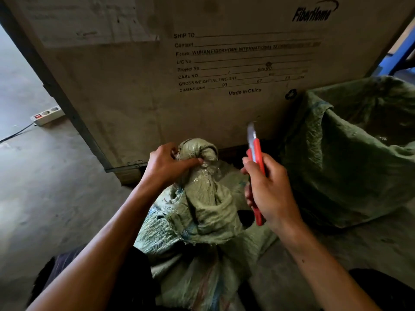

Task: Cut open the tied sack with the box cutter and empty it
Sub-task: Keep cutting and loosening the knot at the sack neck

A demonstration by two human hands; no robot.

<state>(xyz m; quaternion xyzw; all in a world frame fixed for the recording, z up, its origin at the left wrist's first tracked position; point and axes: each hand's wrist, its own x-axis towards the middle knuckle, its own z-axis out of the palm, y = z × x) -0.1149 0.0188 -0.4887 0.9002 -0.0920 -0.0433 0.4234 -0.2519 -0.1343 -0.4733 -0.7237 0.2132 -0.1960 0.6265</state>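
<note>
We clench the left hand (167,163) on the knot (197,151) of the green woven sack (202,221) between our knees; the right hand (268,189) grasps the box cutter (254,153), blade out, beside it. We should slice just below the knot, stroking away from the fingers.

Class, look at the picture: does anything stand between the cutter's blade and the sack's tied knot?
Nothing visible does. The red box cutter in the right hand is apart from the green woven sack's knot, which the left hand grips.
</note>
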